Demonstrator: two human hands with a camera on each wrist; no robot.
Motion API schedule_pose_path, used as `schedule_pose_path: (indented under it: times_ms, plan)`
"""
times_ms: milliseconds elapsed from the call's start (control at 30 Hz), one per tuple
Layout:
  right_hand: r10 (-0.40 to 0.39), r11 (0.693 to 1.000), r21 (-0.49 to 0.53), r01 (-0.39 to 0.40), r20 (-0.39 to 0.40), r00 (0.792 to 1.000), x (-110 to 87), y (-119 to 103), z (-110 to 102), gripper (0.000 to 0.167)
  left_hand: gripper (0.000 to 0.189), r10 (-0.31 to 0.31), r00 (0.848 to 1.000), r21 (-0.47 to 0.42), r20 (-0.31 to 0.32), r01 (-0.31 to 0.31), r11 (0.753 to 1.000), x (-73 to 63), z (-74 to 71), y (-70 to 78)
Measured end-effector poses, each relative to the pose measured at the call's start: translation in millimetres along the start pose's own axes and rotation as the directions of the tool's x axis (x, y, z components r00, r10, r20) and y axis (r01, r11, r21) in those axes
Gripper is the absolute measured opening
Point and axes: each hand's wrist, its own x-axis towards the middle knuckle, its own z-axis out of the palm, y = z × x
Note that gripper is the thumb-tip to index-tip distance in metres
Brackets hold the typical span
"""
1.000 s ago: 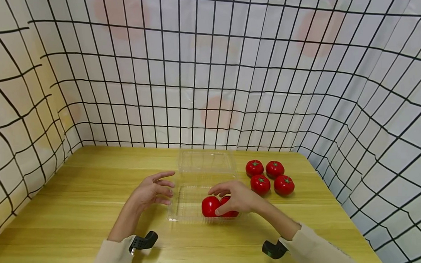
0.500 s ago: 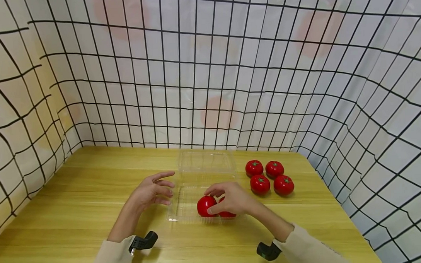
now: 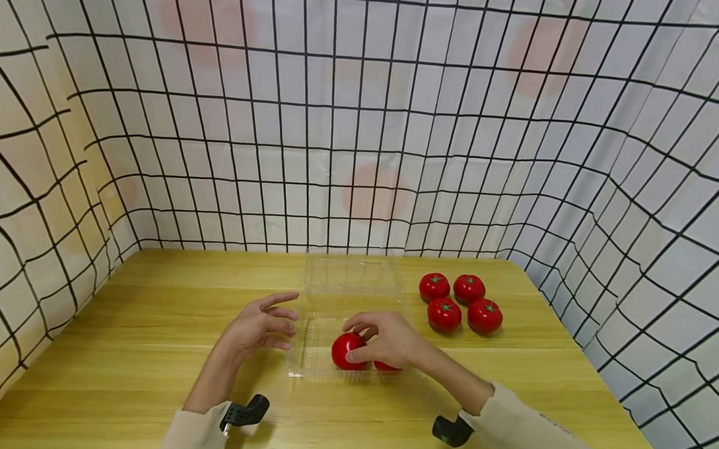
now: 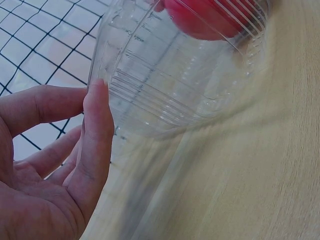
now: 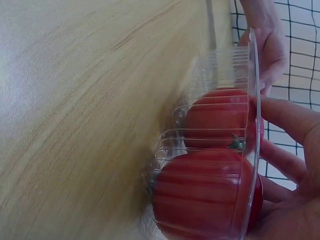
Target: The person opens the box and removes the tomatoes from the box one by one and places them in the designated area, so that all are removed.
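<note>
An open clear plastic clamshell box (image 3: 317, 370) sits mid-table with its lid (image 3: 352, 272) folded back. Inside it, my right hand (image 3: 387, 339) holds a red tomato (image 3: 342, 352), thumb on the near side and fingers over the far side. Beside that one lies a second tomato (image 5: 200, 195), partly hidden by the right hand in the head view. My left hand (image 3: 259, 327) is at the box's left side with fingers loosely bent. In the left wrist view its fingertips (image 4: 97, 95) are right at the box's rim.
Several red tomatoes (image 3: 444, 315) with green stem marks stand grouped on the wooden table (image 3: 160, 311) right of the box. A white sheet wall with black netting (image 3: 332, 120) encloses the table at the back and both sides.
My right hand has slid left inside the box, moving the held tomato left, away from the right end. The second tomato has shifted slightly left too. The left hand has stayed in place.
</note>
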Motion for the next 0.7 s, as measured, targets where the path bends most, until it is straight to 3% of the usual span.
schedule_pose_path:
  times_ms: [700]
  plan:
    - [-0.05, 0.998, -0.04, 0.056, 0.127, 0.991, -1.0, -3.8, -8.0, 0.043, 0.073, 0.0, 1.0, 0.012, -0.011, 0.0, 1.0, 1.1, -0.3, -0.7]
